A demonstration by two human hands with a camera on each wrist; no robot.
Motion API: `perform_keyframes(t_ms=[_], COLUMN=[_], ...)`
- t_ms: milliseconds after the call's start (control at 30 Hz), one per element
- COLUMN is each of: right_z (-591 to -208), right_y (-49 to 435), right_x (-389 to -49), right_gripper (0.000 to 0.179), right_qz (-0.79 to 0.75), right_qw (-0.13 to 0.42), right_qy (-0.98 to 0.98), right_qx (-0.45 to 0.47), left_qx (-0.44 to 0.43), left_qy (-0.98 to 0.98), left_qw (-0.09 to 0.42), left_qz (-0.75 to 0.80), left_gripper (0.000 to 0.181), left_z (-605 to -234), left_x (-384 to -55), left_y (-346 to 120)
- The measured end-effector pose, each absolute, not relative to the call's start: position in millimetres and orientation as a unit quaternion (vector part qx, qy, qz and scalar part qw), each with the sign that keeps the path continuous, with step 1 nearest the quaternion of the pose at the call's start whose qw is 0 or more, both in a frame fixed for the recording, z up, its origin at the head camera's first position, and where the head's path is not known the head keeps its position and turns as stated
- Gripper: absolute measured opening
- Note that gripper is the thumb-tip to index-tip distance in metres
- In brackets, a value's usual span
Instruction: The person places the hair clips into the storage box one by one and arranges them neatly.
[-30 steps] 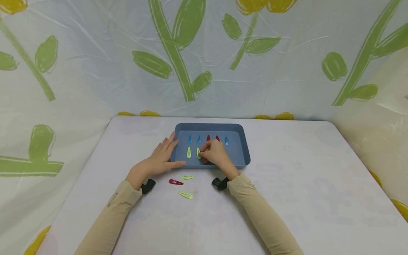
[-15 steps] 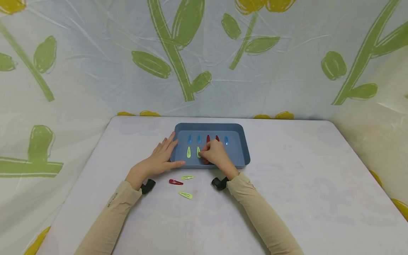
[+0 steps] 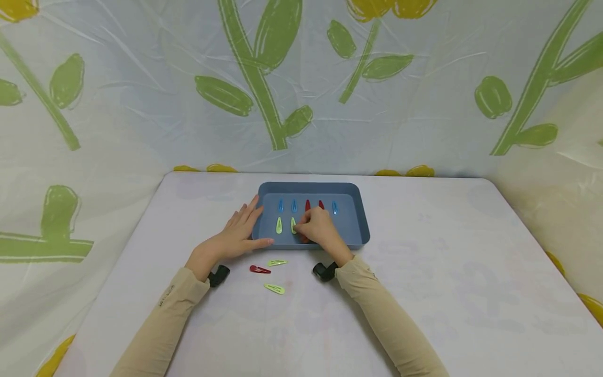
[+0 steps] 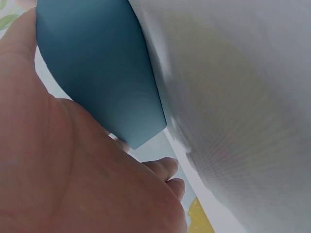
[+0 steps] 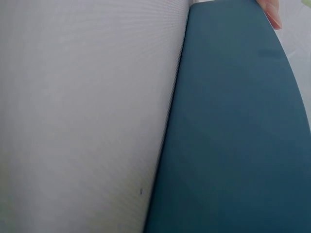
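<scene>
A blue tray lies on the white table. My left hand has its fingers spread and rests along the tray's left side, the thumb at the front rim; the left wrist view shows the hand close against the tray's outer wall. Inside the tray, my right hand pinches a light green snap hair clip, its fingertips at the clip's right edge. Another green hair clip lies to its left. Only the tray's outer wall and some fingertips show in the right wrist view.
Along the tray's back lie blue hair clips and red hair clips, the red ones partly behind the right hand. On the table in front are a red clip and two green clips, one nearer the tray. A patterned sheet hangs behind.
</scene>
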State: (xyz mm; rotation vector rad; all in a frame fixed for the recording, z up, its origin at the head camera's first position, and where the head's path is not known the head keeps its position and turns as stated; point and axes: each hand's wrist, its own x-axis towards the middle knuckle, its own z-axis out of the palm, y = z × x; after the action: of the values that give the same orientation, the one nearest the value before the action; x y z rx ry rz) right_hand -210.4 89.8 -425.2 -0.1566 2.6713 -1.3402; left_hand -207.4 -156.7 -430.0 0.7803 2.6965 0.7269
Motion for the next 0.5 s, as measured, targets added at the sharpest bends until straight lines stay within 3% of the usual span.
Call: perform_keyframes(t_ms=[500], right_z=[-424.5], right_y=[89.8], right_x=[-209.5], right_gripper=[0.022], right_qz=[-0.457], right_qw=[0.072], right_qy=[0.885], right_qx=[-0.053], left_qx=[0.268], left_qy=[0.923], left_qw=[0.119], left_qz=[0.249], left_gripper=[0.099], left_z=[-433.3], left_x=[-208.6], left_y=[-157.2])
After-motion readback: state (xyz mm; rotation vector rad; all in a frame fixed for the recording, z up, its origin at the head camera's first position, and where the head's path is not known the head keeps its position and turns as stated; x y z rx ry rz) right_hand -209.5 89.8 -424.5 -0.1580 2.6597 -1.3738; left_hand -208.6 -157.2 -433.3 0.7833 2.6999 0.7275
